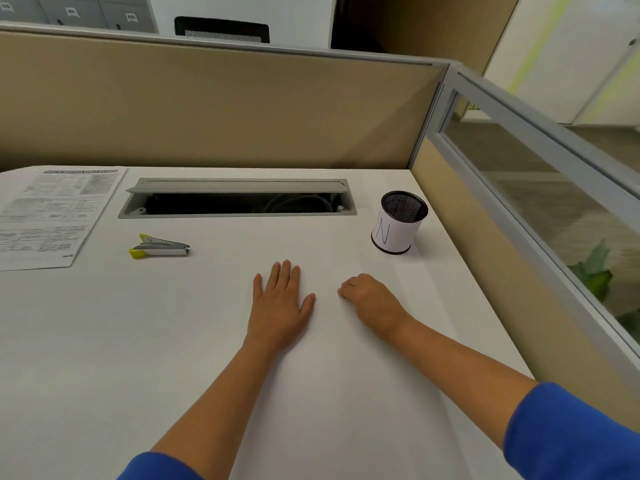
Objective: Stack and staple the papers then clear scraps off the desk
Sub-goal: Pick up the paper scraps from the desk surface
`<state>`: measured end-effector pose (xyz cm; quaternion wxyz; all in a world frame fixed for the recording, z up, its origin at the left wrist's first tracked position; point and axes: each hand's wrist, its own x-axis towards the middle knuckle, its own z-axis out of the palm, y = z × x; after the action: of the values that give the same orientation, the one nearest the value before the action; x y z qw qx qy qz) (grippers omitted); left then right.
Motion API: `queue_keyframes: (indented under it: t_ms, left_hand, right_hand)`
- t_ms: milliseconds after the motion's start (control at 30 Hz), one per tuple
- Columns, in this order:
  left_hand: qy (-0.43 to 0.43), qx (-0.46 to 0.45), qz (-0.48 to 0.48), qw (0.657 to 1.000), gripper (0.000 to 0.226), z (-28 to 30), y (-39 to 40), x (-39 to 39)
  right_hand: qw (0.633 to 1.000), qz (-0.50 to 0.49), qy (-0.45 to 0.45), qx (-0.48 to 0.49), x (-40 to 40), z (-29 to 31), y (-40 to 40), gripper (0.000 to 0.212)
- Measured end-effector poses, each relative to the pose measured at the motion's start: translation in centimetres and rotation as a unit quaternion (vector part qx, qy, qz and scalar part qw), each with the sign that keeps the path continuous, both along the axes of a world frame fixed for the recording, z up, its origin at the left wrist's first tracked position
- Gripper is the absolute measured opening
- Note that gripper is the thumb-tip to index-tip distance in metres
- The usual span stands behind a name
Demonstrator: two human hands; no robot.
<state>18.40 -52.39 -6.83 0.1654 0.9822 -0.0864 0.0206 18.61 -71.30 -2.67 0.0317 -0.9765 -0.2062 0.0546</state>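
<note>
Printed papers [52, 216] lie flat at the far left of the white desk [138, 341]. A silver stapler [160, 246] with yellow ends rests to their right, lying on the desk. My left hand [280, 306] lies palm down on the desk's middle, fingers spread slightly, holding nothing. My right hand [372, 299] rests beside it to the right, fingers curled under; whether something small is pinched beneath them is hidden. Both hands are well to the right of the stapler and papers.
A black mesh cup [398, 223] wrapped in white paper marked "N" stands at the back right. An open grey cable hatch [239, 199] sits at the desk's back. Beige partition walls [221, 109] close the back and right side.
</note>
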Motion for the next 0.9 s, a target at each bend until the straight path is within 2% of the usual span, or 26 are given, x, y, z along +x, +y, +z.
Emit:
queue_keyframes:
  t_ms: [67,100,167,200,233,267,300,333,367,400,433,467,533,567,633,700,767,833,900]
  left_hand:
    - [0.001,-0.005,0.000,1.000,0.066,0.0,0.0,0.0]
    - [0.001,-0.005,0.000,1.000,0.066,0.1,0.1,0.0]
    - [0.002,0.003,0.001,1.000,0.066,0.1,0.1,0.0]
    - [0.002,0.006,0.001,1.000,0.066,0.1,0.1,0.0]
    - [0.002,0.008,0.001,1.000,0.066,0.1,0.0,0.1]
    - [0.002,0.007,0.001,1.000,0.066,0.1,0.0,0.0]
    - [0.002,0.006,0.001,1.000,0.066,0.1,0.0,0.1]
    - [0.002,0.004,0.001,1.000,0.066,0.1,0.0,0.1]
    - [0.002,0.002,0.001,1.000,0.066,0.1,0.0,0.1]
    - [0.001,0.001,0.001,1.000,0.066,0.1,0.0,0.1]
    - [0.000,0.000,0.002,1.000,0.066,0.0,0.0,0.0]
    - [0.000,-0.001,0.003,1.000,0.066,0.0,0.0,0.0]
    - [-0.002,-0.001,0.003,1.000,0.066,0.0,0.0,0.0]
    - [-0.004,-0.001,0.003,1.000,0.065,0.0,0.0,-0.1]
    - [-0.007,-0.003,0.006,1.000,0.065,0.0,-0.1,0.0]
    - [-0.006,-0.007,0.006,1.000,0.065,0.2,-0.2,0.1]
    - [-0.005,-0.007,0.005,1.000,0.064,0.3,-0.3,0.0]
    - [-0.005,-0.006,0.005,1.000,0.064,0.3,-0.2,0.0]
    - [-0.005,-0.004,0.005,1.000,0.064,0.2,-0.1,0.0]
  right_hand:
    - [1.000,-0.012,-0.008,-0.001,0.6,0.0,0.1,0.036]
    - [0.999,-0.030,-0.008,0.030,0.9,0.2,0.3,0.034]
    - [0.982,-0.122,0.005,0.146,1.5,0.8,0.2,0.027]
    - [0.956,-0.190,0.032,0.223,1.9,1.1,-0.1,0.023]
    - [0.910,-0.260,0.078,0.314,2.3,1.6,-0.5,0.020]
    - [0.843,-0.317,0.134,0.414,2.6,2.4,-0.9,0.017]
    - [0.771,-0.351,0.174,0.502,3.1,3.3,-1.2,0.016]
    - [0.716,-0.361,0.189,0.567,3.7,4.2,-1.7,0.016]
    - [0.683,-0.361,0.185,0.607,4.5,5.3,-2.2,0.017]
    - [0.674,-0.358,0.166,0.625,5.4,6.4,-2.8,0.019]
    - [0.686,-0.356,0.135,0.620,6.4,7.5,-3.4,0.020]
    - [0.721,-0.357,0.088,0.588,7.4,8.4,-4.0,0.020]
    - [0.819,-0.360,-0.033,0.445,9.3,9.8,-5.4,0.019]
    - [0.857,-0.356,-0.086,0.363,10.0,10.3,-6.1,0.019]
    - [0.900,-0.338,-0.129,0.244,11.2,10.7,-7.4,0.024]
    - [0.933,-0.311,-0.092,0.155,12.3,10.8,-8.0,0.030]
    - [0.951,-0.286,-0.058,0.105,12.8,10.8,-8.0,0.038]
    - [0.950,-0.281,-0.092,0.104,12.6,10.9,-7.5,0.040]
    - [0.942,-0.272,-0.147,0.132,11.3,10.7,-6.3,0.033]
